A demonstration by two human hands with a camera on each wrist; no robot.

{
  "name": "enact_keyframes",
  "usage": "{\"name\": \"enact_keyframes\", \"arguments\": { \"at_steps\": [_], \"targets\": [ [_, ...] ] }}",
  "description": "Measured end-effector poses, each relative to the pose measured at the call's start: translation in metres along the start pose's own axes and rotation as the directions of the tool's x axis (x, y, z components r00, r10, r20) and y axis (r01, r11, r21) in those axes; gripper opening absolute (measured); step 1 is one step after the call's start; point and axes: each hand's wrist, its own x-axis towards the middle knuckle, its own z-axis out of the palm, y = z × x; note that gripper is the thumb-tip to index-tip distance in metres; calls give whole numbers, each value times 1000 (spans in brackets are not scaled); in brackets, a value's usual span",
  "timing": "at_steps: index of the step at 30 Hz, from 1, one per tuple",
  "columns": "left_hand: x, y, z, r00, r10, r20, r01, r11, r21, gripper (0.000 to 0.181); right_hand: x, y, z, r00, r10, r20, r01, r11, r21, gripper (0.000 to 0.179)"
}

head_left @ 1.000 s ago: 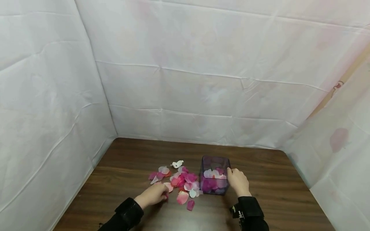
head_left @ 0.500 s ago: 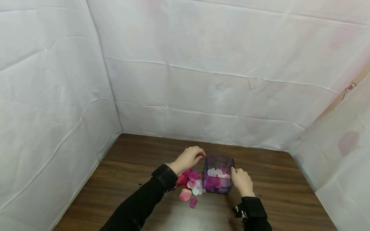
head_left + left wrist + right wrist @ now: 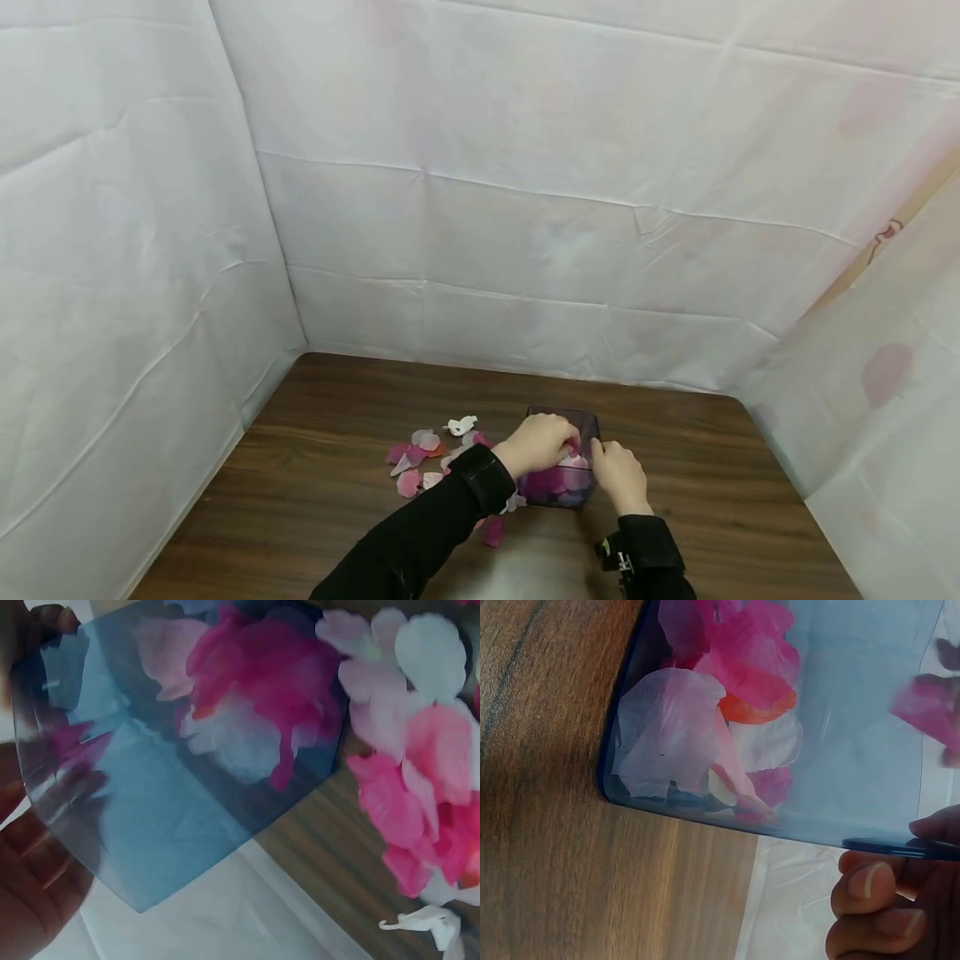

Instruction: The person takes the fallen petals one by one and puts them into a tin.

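A clear purple plastic box stands on the table, partly filled with pink, magenta and white artificial petals. My right hand grips its right rim, the fingers outside the wall in the right wrist view. My left hand is over the box's opening and pinches a magenta petal. Through the tinted wall, the left wrist view shows that same petal by the fingers. Left of the box lies a loose heap of petals, largely hidden by my left forearm in the head view.
A small white curled piece lies behind the heap. Single petals lie at the heap's left side, and one magenta petal lies in front. White cloth walls the brown wooden table at the back and both sides.
My left hand has risen from the table left of the heap and swung right, over the box, with a magenta petal in its fingers. My right hand stays on the box rim.
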Motion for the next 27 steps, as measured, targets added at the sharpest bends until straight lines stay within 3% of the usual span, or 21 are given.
{"name": "enact_keyframes", "arguments": {
  "at_steps": [3,7,12,15,18,22,23,24,25,27],
  "targets": [
    [-4,-2,4,999,1,36,-1,1000,1,21,-1,-1,-1,1000,5,5,-5,1000,-7,48],
    [-10,-6,7,999,20,27,-19,999,-31,31,-1,-3,-3,1000,3,9,-3,1000,-12,48],
    [-21,-11,3,997,53,-52,-58,995,-86,29,-2,-3,-4,1000,0,8,0,1000,-13,48],
    [-33,-14,2,987,59,-152,-72,994,-88,27,-1,-3,-4,1000,3,2,-3,1000,-14,48],
    [-48,-20,7,950,25,-310,-56,994,-94,25,-2,-3,-3,1000,5,-3,-5,1000,-13,48],
    [-73,-30,23,858,-91,-506,16,989,-150,13,-4,-3,-2,1000,7,-1,-7,1000,-5,48],
    [-80,-33,28,847,-112,-520,33,987,-159,10,-5,-3,-2,1000,8,2,-8,1000,-3,48],
    [-87,-35,32,845,-123,-521,49,987,-153,12,-5,-3,-2,1000,7,1,-7,1000,-2,48],
    [-93,-37,37,855,-124,-504,68,989,-127,15,-5,-3,-2,1000,5,-2,-5,1000,-2,48],
    [-105,-41,48,903,-111,-416,84,993,-82,16,-6,-3,-2,1000,2,-10,-2,1000,-4,47]
  ]
}}
